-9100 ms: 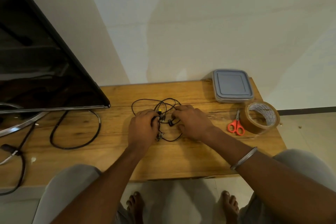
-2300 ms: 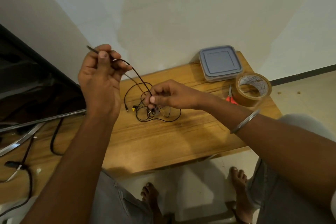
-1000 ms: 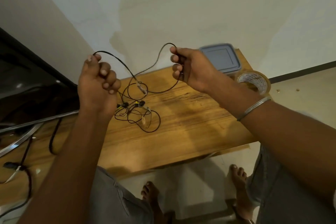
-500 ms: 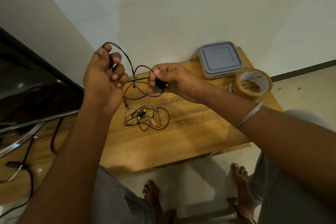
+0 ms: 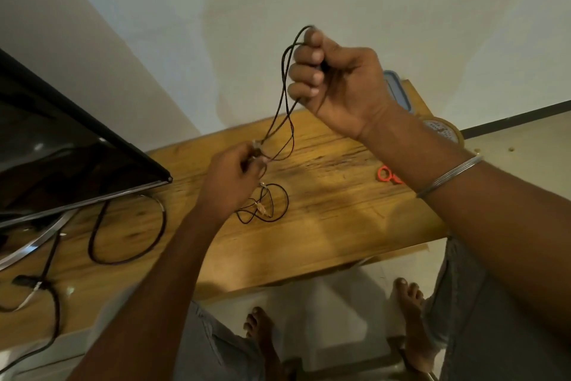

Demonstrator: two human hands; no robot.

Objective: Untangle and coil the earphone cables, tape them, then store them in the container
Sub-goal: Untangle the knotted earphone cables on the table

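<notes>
Thin black earphone cables [image 5: 285, 93] stretch between my two hands above the wooden table [image 5: 333, 195]. My right hand [image 5: 336, 81] is raised high and closed on the upper loops. My left hand [image 5: 230, 183] sits low, pinching the cables near a small joint. A loose tangle of cable [image 5: 265, 204] with a yellow piece lies on the table just below my left hand. The grey lidded container [image 5: 398, 93] and the brown tape roll [image 5: 441, 130] are at the far right, mostly hidden behind my right arm.
Red-handled scissors [image 5: 386, 173] peek out beside my right forearm. A dark flat screen [image 5: 61, 149] stands at the left, with a thick black power cord [image 5: 123, 232] looped on the table in front of it. The table's near edge lies above my bare feet.
My right hand has risen and moved right with the cable loops. My left hand has dropped to the table surface, so the cables now run steeply between them.
</notes>
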